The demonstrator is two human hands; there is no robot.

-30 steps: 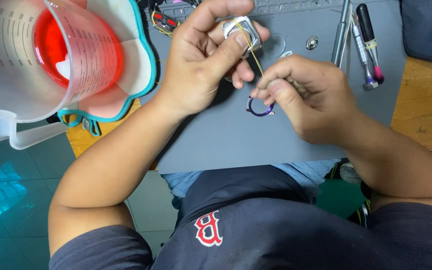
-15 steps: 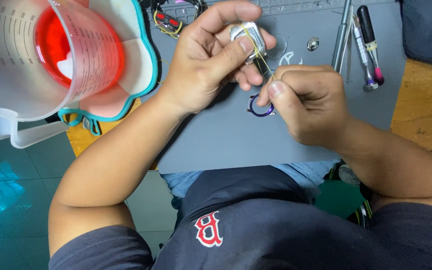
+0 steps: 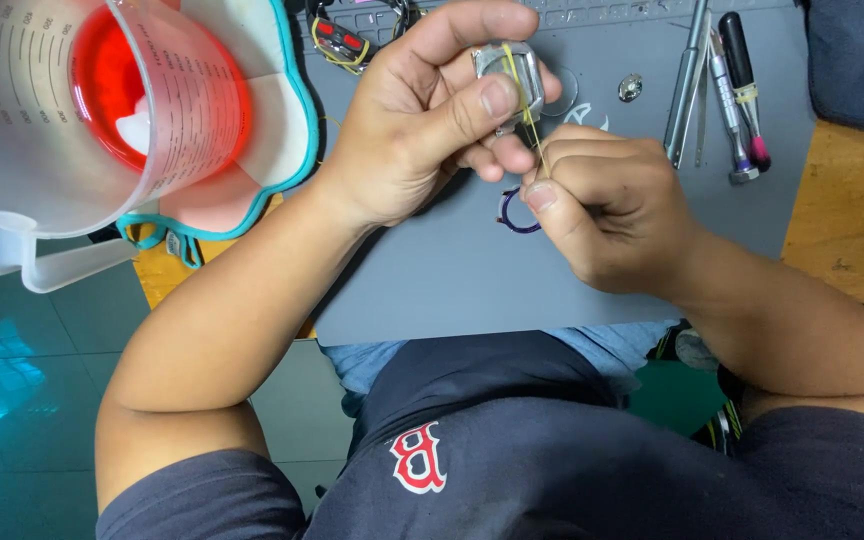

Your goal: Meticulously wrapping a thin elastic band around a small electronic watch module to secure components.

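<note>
Much of the small silver watch case (image 3: 512,72) is buried under my left hand (image 3: 422,120); only its top edge and one glinting corner show between thumb and curled fingers, so I cannot tell which face is turned up. A thin yellow tool (image 3: 526,105) crosses the case and runs down into my right hand (image 3: 602,215), whose closed fist hides the rest of its length and whatever handle it may have. A small purple ring (image 3: 512,212) on the grey work mat (image 3: 452,270) is half covered by my right thumb and knuckles.

My left hand arches over the mat, wrist bent, index finger stretched along the top of the case and thumb pressed flat against its near side, a firm pinch that holds the case raised above the mat, near its far edge. My right hand sits just below and beside it, fingers rolled tight into a fist that pinches the yellow tool at the thumb tip, knuckles touching the left fingers.

At far right, several slim screwdrivers (image 3: 722,80) lie on the mat, their tips cut off by the frame's top edge. At left, a clear measuring jug (image 3: 82,110) with a red disc in its bottom fills the corner, blurred and cropped.
</note>
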